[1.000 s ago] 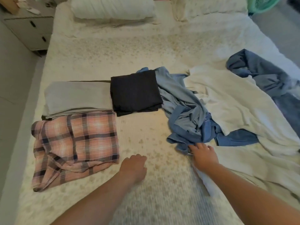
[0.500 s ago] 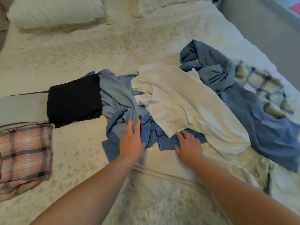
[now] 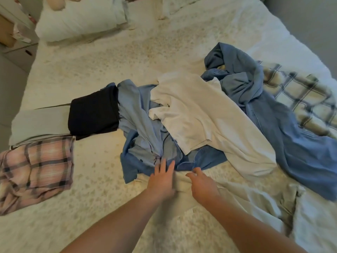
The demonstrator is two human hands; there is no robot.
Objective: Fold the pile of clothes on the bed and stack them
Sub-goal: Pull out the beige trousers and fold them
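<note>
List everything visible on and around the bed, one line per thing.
bed: 1, cream patterned cover, fills view
pillows: 2, white, head of bed
folded clothes: 3, grey, black, pink plaid, left side
light blue shirt: 1, crumpled, centre
white garment: 1, over the blue shirt
blue garment: 1, right side
cream plaid cloth: 1, far right
drawers: 1, pale, upper left
left hand: fingers straight, on shirt
right hand: at cream cloth
</note>
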